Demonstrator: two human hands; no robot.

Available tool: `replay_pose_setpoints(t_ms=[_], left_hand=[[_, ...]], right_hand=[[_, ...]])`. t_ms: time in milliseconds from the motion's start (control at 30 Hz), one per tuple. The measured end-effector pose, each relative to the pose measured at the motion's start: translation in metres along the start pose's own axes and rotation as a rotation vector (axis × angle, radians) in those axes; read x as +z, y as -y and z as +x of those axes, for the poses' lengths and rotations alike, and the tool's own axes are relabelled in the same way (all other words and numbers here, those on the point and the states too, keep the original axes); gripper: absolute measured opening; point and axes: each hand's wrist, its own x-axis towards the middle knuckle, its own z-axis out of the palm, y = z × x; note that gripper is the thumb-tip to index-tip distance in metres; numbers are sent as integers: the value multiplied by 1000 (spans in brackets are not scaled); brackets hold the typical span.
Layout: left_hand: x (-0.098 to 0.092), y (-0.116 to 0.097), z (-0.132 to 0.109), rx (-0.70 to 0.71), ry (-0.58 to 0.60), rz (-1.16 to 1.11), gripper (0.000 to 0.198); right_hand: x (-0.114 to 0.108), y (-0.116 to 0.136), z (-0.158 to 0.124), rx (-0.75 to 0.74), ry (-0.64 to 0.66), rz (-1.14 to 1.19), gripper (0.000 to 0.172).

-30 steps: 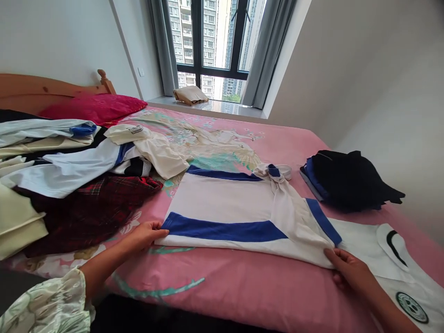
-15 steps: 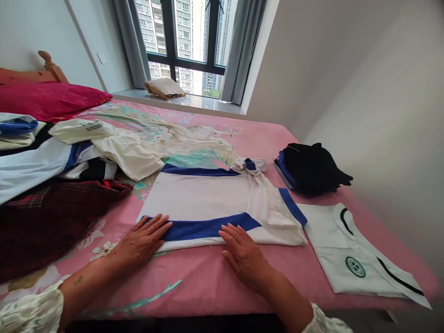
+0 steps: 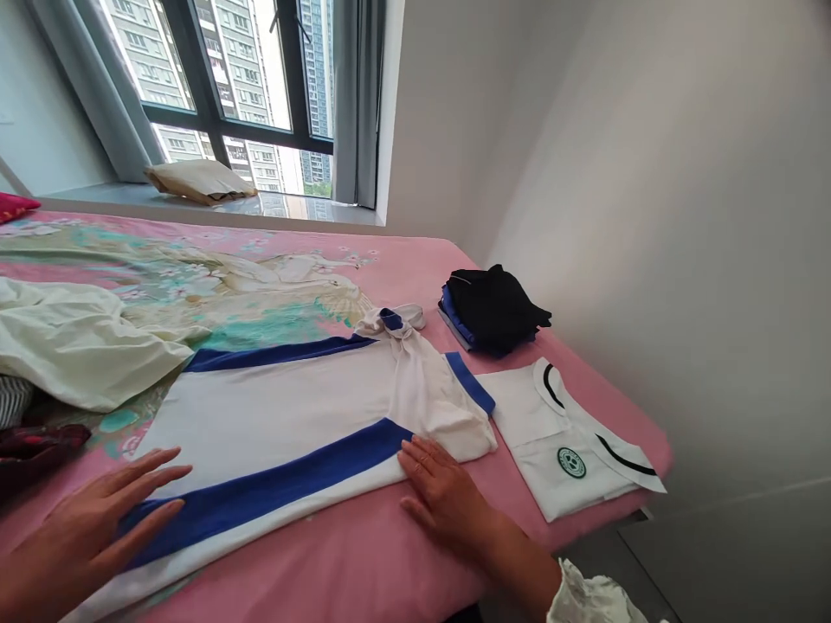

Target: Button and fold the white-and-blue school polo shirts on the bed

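Observation:
A white shirt with blue side bands lies spread on the bed, its blue-edged sleeve and bunched collar to the right. My left hand, fingers apart, is over the blue band near the shirt's lower left end; whether it touches the cloth I cannot tell. With fingers stretched out flat, my right hand rests on the near edge of the shirt, by the corner of the blue band. Just beyond the sleeve lies a folded white shirt with a round green badge.
A stack of dark folded clothes sits near the bed's right edge. Loose cream clothing and a dark red plaid piece lie at left. The pink flowered bedsheet reaches the window sill, where a paper-like package rests.
The view has swung to the right. My left hand has moved off leftward along the blue band, fingers now spread. My right hand stays on the shirt, now nearer the sleeve end.

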Motion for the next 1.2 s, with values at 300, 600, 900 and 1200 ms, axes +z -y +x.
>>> replay_pose_setpoints(t_ms=[300,600,900,1200], left_hand=[[2,-175,255,-76,-4,-85,35],[31,-247,358,-58,-78,-125,13],[-38,-222,192,152,-22,-426,24],[9,-184,95,-345,164,-323,43]], right_hand=[[24,-20,-6,-113,-97,83,64],[75,-45,3,-229,-388,13,66],[14,-16,-9,-34,-64,221,59],[23,-6,-10,-46,-73,105,57]])
